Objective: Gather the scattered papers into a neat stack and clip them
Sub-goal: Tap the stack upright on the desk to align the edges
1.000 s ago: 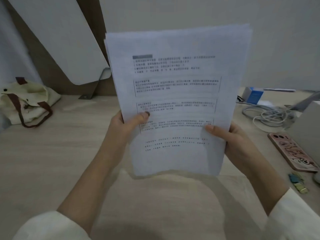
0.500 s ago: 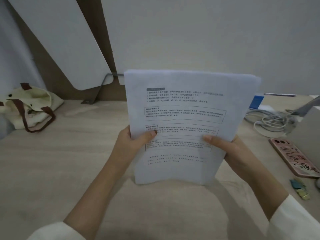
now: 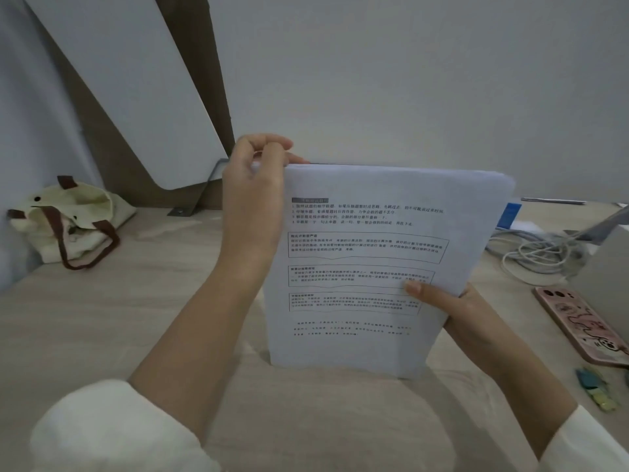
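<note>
Head view: paper stack stands upright, its bottom edge apparently resting on the pale wood-grain table. Sheets are thin, top edges nearly flush, printed side facing near. Left hand curls over the top left corner and pinches it. Right hand grasps the lower right edge, thumb on the front sheet. Bare tabletop runs left to a slumped cloth tote bag. Right: coiled white cables, pink phone, small blue and yellow clips.

Pale wooden table. Far left: cream tote bag with brown straps. Far right: blue box, coiled white cables. Right edge: pink-cased phone; nearer, small coloured clips.
</note>
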`<state>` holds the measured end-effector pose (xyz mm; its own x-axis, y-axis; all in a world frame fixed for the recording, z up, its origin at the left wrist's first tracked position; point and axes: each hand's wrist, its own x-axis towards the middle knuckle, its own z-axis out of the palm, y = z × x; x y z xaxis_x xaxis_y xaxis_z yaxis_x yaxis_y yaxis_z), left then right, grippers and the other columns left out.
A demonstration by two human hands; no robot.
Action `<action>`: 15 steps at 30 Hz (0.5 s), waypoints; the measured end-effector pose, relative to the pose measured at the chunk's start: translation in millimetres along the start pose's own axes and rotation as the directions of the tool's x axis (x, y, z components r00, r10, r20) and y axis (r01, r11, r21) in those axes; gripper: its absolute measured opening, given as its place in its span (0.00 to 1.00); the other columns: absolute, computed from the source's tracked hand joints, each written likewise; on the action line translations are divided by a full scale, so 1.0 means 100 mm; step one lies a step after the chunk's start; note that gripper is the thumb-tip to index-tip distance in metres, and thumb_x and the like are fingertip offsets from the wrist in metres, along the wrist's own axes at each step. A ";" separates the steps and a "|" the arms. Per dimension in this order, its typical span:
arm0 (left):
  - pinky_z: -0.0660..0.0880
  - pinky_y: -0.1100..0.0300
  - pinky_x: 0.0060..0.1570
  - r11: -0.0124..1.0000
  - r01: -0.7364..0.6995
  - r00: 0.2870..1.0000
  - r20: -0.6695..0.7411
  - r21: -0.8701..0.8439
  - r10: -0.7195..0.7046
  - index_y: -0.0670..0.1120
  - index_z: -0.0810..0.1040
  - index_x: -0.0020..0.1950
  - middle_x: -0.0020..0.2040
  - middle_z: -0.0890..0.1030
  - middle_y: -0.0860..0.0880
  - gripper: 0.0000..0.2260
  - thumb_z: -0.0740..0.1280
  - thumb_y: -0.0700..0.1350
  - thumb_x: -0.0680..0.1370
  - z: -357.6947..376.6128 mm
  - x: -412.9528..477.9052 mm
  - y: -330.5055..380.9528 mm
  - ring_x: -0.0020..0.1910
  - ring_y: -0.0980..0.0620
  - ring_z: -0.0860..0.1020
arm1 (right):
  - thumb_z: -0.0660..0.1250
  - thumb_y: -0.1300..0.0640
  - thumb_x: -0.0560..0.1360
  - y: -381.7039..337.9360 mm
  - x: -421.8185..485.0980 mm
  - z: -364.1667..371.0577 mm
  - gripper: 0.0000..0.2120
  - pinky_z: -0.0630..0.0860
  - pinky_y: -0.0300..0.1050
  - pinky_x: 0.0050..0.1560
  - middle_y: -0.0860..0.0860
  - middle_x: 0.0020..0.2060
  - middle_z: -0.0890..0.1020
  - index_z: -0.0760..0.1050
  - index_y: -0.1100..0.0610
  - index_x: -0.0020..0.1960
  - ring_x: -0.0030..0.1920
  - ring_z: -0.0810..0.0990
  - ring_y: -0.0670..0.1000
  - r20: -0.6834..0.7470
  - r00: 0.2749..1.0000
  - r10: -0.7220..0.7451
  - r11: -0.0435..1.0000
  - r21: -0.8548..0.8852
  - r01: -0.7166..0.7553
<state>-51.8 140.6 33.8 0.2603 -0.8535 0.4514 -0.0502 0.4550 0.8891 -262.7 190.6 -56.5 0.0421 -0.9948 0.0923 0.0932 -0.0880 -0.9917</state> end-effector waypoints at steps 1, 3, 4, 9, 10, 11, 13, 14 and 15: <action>0.70 0.73 0.29 1.000 -0.011 1.000 0.002 -0.012 0.011 0.50 0.74 0.45 0.32 0.80 0.58 0.08 0.56 0.41 0.77 -0.01 0.00 0.01 0.31 0.66 0.76 | 0.68 0.59 0.67 0.00 -0.01 0.00 0.12 0.82 0.42 0.47 0.48 0.49 0.86 0.83 0.47 0.47 0.49 0.84 0.49 0.002 1.000 0.008 1.000 0.006 -0.008; 0.70 0.74 0.31 0.998 -0.037 0.999 0.008 -0.047 0.038 0.49 0.74 0.45 0.34 0.79 0.57 0.08 0.56 0.41 0.78 -0.04 -0.03 -0.01 0.31 0.66 0.75 | 0.67 0.58 0.67 0.01 -0.03 -0.01 0.11 0.81 0.42 0.48 0.48 0.50 0.86 0.83 0.48 0.48 0.49 0.84 0.49 0.006 1.000 0.019 1.000 0.016 -0.020; 0.70 0.75 0.31 0.998 -0.045 0.999 0.012 -0.054 0.046 0.48 0.74 0.47 0.36 0.78 0.57 0.07 0.57 0.42 0.78 -0.04 -0.06 -0.03 0.32 0.67 0.75 | 0.67 0.57 0.68 0.01 -0.03 -0.01 0.11 0.81 0.42 0.48 0.48 0.50 0.86 0.82 0.49 0.48 0.50 0.84 0.49 0.004 1.000 0.022 1.000 0.016 -0.022; 0.71 0.67 0.41 0.996 0.011 0.998 0.064 -0.084 -0.006 0.47 0.75 0.46 0.44 0.77 0.51 0.10 0.55 0.48 0.79 -0.04 -0.11 -0.05 0.40 0.62 0.75 | 0.66 0.57 0.70 -0.02 -0.03 0.04 0.10 0.81 0.38 0.42 0.50 0.47 0.86 0.82 0.52 0.49 0.48 0.85 0.50 -0.049 0.999 -0.005 0.999 0.039 0.007; 0.71 0.66 0.42 0.996 0.003 0.996 0.091 -0.088 0.005 0.47 0.75 0.47 0.44 0.77 0.50 0.12 0.56 0.51 0.79 -0.04 -0.10 -0.01 0.40 0.60 0.76 | 0.66 0.57 0.70 -0.05 -0.03 0.05 0.10 0.81 0.38 0.42 0.50 0.47 0.86 0.82 0.52 0.49 0.48 0.85 0.51 -0.065 0.998 -0.020 0.999 0.045 0.023; 0.72 0.68 0.40 0.996 -0.021 0.993 0.113 -0.087 0.031 0.46 0.74 0.49 0.43 0.77 0.51 0.13 0.56 0.54 0.79 -0.04 -0.10 0.04 0.38 0.62 0.76 | 0.66 0.56 0.70 -0.08 -0.02 0.05 0.10 0.81 0.39 0.42 0.50 0.47 0.86 0.82 0.52 0.49 0.47 0.85 0.50 -0.077 0.996 -0.039 0.998 0.051 0.043; 0.72 0.74 0.34 0.994 -0.071 0.986 0.145 -0.088 0.083 0.44 0.71 0.53 0.40 0.76 0.55 0.12 0.58 0.52 0.79 -0.05 -0.14 0.06 0.35 0.67 0.77 | 0.66 0.56 0.69 -0.12 -0.03 0.04 0.09 0.81 0.38 0.42 0.49 0.47 0.86 0.83 0.50 0.46 0.46 0.85 0.49 -0.081 0.994 -0.069 0.995 0.072 0.074; 0.72 0.75 0.35 0.993 -0.069 0.982 0.168 -0.094 0.084 0.43 0.70 0.55 0.42 0.77 0.56 0.11 0.60 0.49 0.79 -0.07 -0.18 0.01 0.36 0.68 0.78 | 0.66 0.56 0.69 -0.12 -0.03 0.03 0.09 0.81 0.38 0.41 0.48 0.47 0.86 0.83 0.49 0.45 0.46 0.85 0.49 -0.084 0.994 -0.071 0.994 0.081 0.077; 0.73 0.75 0.36 0.993 -0.044 0.979 0.195 -0.106 0.065 0.44 0.71 0.57 0.44 0.78 0.56 0.11 0.62 0.47 0.78 -0.08 -0.24 -0.07 0.39 0.68 0.79 | 0.66 0.57 0.68 -0.11 -0.05 0.02 0.10 0.81 0.39 0.41 0.48 0.47 0.86 0.83 0.49 0.46 0.47 0.85 0.49 -0.089 0.994 -0.066 0.994 0.081 0.073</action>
<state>-49.7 160.3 15.9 0.0630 -0.8554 0.5141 0.0410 0.5169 0.8551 -262.1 196.3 -46.0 -0.0524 -0.9875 0.1489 0.1766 -0.1560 -0.9719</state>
